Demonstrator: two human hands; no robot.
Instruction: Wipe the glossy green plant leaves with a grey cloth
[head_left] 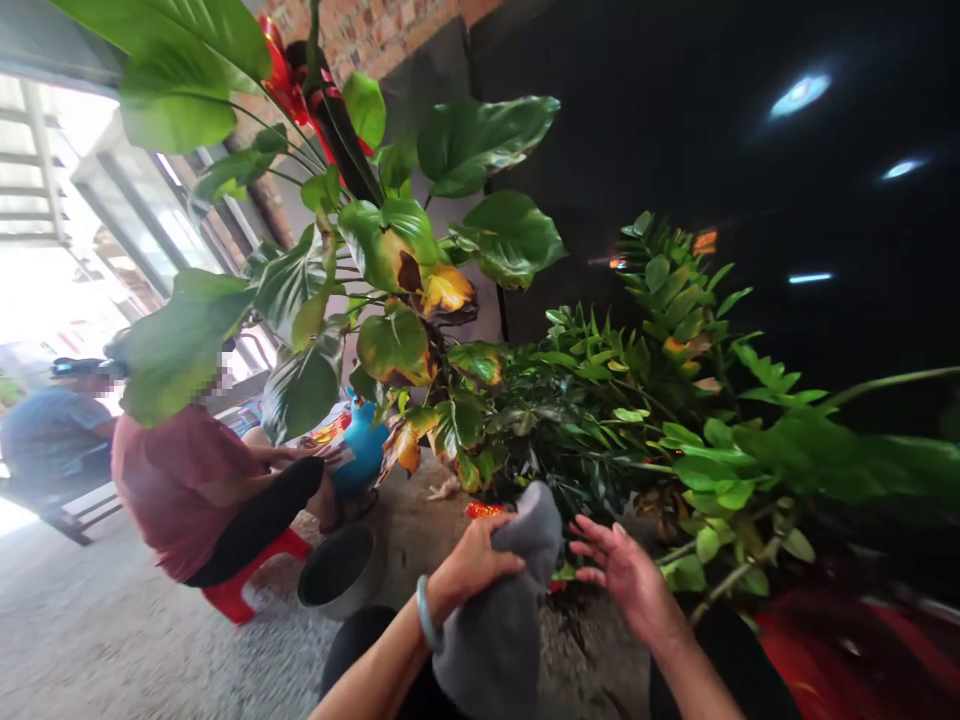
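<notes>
My left hand (pixel 476 560) grips a grey cloth (pixel 501 610) that hangs down over my forearm, just in front of the potted plants. My right hand (pixel 626 570) is held up beside the cloth with its fingers spread, holding nothing, close to the low stems of a plant with small glossy leaflets (pixel 637 400). A tall plant with large leaves (pixel 390 240), some yellowed and brown at the edges, rises behind the hands. I wear a pale bangle on my left wrist.
A person in a red shirt (pixel 187 480) sits on a low red stool at the left, another person behind. A grey bucket (pixel 341 570) and a blue gas cylinder (pixel 364 450) stand on the gravelly floor. A brick wall and dark panel lie behind.
</notes>
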